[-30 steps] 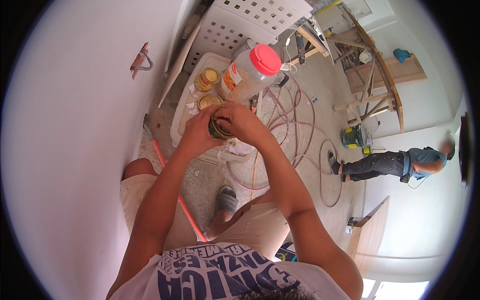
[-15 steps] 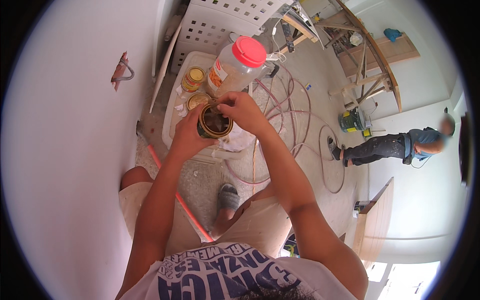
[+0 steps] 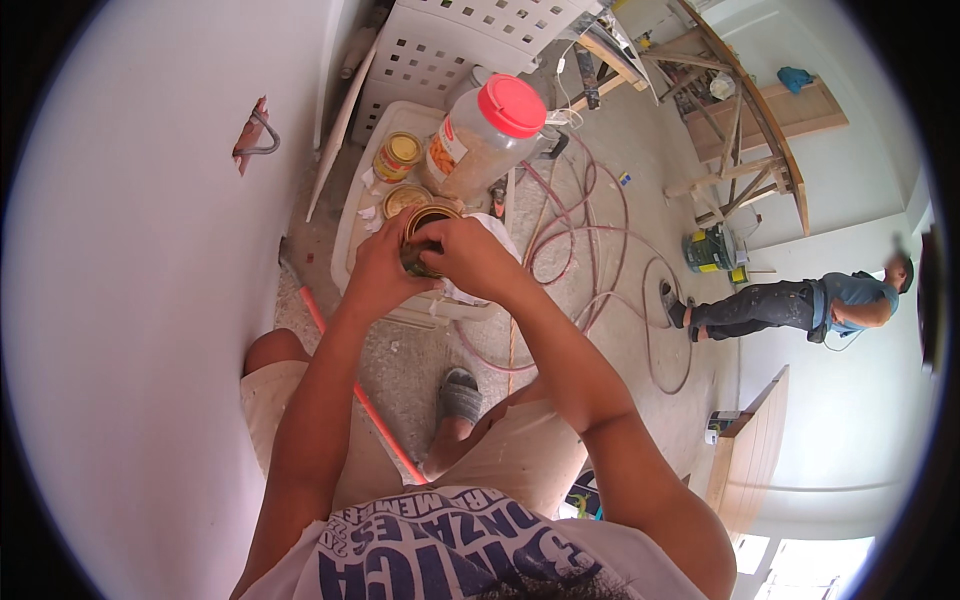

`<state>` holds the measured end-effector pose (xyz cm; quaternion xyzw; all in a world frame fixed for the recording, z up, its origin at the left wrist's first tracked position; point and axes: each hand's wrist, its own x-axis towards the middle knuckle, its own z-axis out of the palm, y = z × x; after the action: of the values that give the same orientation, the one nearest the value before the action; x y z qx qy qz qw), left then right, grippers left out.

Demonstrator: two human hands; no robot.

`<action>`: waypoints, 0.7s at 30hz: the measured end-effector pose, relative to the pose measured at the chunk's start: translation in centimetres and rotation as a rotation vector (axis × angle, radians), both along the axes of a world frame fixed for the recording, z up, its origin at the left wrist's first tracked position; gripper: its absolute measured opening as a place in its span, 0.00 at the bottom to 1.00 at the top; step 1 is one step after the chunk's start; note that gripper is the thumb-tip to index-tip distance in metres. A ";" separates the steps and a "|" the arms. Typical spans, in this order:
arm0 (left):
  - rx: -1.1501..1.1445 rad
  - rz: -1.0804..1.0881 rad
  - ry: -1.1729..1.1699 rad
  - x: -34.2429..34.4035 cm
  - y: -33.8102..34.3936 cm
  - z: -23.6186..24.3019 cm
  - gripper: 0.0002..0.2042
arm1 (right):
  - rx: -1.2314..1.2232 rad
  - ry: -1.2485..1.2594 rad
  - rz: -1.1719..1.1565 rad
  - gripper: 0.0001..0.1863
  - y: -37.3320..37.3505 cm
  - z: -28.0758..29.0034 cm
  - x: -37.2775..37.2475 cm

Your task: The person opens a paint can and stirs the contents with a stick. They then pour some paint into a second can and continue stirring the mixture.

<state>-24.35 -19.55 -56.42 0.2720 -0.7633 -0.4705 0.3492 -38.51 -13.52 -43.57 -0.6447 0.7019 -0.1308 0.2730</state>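
Observation:
My left hand [image 3: 378,268] is wrapped round the side of a small open metal can [image 3: 428,212], holding it above a white plastic bin lid. Over the can's mouth, my right hand [image 3: 468,258] has its fingers curled down inside the rim. What those fingers grip is hidden. Beyond the can stand a yellow tin [image 3: 398,154], a shallow round lid or tin [image 3: 407,199] and a large clear jar [image 3: 466,165] with a red lid. A crumpled white cloth [image 3: 498,232] lies beside my right hand.
A white wall [image 3: 150,300] rises close on my left, with a bent pipe sticking out. An orange-red pipe [image 3: 375,412] lies by my feet. Looped hose [image 3: 590,232] covers the floor to the right. A co-worker [image 3: 850,302] stands far right, near a bucket [image 3: 706,250] and wooden trestle [image 3: 745,170].
My right hand has moved from the can's far rim to over its mouth, fingers dipping inside. The flat piece seen at the rim is now hidden. My view has shifted slightly.

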 end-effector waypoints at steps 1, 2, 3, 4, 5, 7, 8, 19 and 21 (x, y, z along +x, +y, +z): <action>-0.006 0.001 -0.004 0.1 0.0 0.0 0.55 | 0.033 0.032 0.028 0.12 0.2 0.3 0.0; -0.012 0.001 -0.007 0.1 -0.1 0.0 0.56 | -0.004 0.075 0.096 0.12 0.4 -0.1 -0.5; -0.018 -0.001 -0.009 0.1 -0.1 0.1 0.56 | -0.041 0.120 0.162 0.13 0.7 -0.5 -1.0; -0.016 0.002 -0.009 0.1 -0.1 0.1 0.56 | -0.079 0.166 0.228 0.13 1.0 -0.8 -1.5; -0.013 0.004 -0.010 0.1 -0.1 0.2 0.56 | -0.066 0.196 0.241 0.13 1.3 -1.0 -2.0; -0.010 0.005 -0.011 0.1 0.0 0.3 0.55 | -0.038 0.257 0.270 0.14 1.8 -0.6 -2.7; -0.011 0.004 -0.012 0.2 0.0 0.3 0.55 | -0.008 0.278 0.265 0.14 2.0 -0.1 -3.2; 0.041 -0.011 -0.009 0.3 0.2 0.6 0.56 | -0.357 0.031 0.140 0.15 -0.8 -1.3 -2.6; 0.060 0.002 -0.025 0.3 0.2 0.6 0.56 | -0.413 0.183 0.289 0.15 -1.0 -1.6 -1.9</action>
<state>-24.03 -19.38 -55.82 0.2889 -0.7531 -0.4893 0.3317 -40.37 -14.54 -45.13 -0.7895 0.5826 -0.1721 0.0870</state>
